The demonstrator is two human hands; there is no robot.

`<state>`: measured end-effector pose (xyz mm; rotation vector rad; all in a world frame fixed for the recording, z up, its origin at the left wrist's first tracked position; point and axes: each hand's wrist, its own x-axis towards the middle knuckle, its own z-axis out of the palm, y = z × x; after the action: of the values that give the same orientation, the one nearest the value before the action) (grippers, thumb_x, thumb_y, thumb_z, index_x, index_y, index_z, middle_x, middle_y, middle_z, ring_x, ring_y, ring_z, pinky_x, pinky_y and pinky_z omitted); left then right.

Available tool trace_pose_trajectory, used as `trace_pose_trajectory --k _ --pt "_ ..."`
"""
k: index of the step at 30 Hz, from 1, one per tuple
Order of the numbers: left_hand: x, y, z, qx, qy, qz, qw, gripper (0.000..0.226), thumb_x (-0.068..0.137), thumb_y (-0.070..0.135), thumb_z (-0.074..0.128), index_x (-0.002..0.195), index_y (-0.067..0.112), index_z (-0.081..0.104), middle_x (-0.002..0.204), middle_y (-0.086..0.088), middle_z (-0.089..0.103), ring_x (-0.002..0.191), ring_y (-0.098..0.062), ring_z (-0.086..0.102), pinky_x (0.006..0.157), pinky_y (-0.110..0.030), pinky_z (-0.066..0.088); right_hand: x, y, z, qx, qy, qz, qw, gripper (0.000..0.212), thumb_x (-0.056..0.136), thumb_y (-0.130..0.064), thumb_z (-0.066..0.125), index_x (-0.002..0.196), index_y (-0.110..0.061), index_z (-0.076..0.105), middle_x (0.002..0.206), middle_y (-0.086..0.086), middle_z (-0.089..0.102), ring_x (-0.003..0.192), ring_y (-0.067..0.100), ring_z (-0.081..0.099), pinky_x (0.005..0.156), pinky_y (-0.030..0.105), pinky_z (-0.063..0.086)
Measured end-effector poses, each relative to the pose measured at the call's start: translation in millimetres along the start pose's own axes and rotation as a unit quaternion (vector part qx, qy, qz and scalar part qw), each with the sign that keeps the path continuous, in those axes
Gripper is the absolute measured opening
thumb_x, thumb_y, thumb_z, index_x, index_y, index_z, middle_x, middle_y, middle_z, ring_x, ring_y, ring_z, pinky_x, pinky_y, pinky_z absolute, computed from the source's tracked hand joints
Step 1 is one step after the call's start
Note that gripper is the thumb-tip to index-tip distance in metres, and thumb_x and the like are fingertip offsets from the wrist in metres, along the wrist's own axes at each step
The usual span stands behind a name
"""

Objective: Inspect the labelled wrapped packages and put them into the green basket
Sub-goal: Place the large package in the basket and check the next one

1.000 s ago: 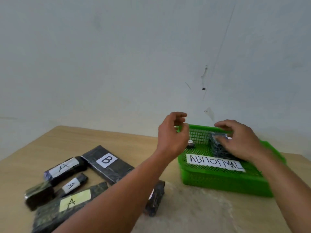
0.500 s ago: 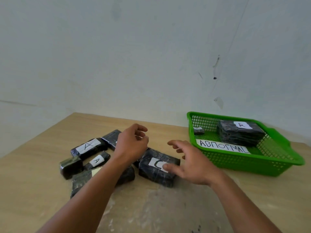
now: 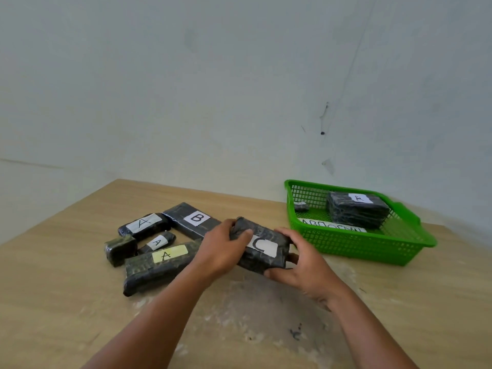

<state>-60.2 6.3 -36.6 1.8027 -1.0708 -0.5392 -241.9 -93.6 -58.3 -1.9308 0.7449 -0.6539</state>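
Now I am gripping the package marked C at both ends, where a moment ago I was only reaching. My left hand and right hand are curling their fingers round it, just left of the green basket, so inspecting is starting. My thumb is covering part of its label; its underside is hidden, and I cannot tell whether it is clearing the desk.
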Motion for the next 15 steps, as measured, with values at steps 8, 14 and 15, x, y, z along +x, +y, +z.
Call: trace_pose_trajectory --k 8,14,15 --pt "-1 -7 32 -0.313 -0.143 -0.054 0.937 0.030 0.101 0.011 0.061 0.118 0.035 0.064 0.118 -0.014 0.074 0.103 -0.034 0.073 0.089 -0.050 0.059 -8 17 -12 0.351 -0.062 0.004 0.934 0.078 0.066 -0.001 0.068 0.138 -0.026 0.053 0.129 0.021 0.068 0.112 0.036 0.067 0.096 0.050 0.054" --pt "0 -13 36 -0.337 -0.183 -0.045 0.923 0.020 0.103 0.013 0.056 0.118 0.026 0.057 0.118 -0.023 0.069 0.090 -0.038 0.073 0.052 -0.039 0.060 -1 26 -4 0.398 -0.034 0.012 0.917 0.046 0.080 -0.016 0.057 0.126 -0.019 0.059 0.113 0.019 0.072 0.100 0.034 0.069 0.084 0.044 0.056" --pt "0 -14 35 -0.341 -0.184 -0.045 0.921 0.020 0.103 0.012 0.055 0.119 0.024 0.057 0.119 -0.025 0.068 0.087 -0.036 0.072 0.050 -0.037 0.059 -1 25 -3 0.391 -0.026 0.008 0.920 0.042 0.082 -0.017 0.056 0.123 -0.018 0.059 0.111 0.019 0.072 0.098 0.034 0.069 0.082 0.043 0.056"
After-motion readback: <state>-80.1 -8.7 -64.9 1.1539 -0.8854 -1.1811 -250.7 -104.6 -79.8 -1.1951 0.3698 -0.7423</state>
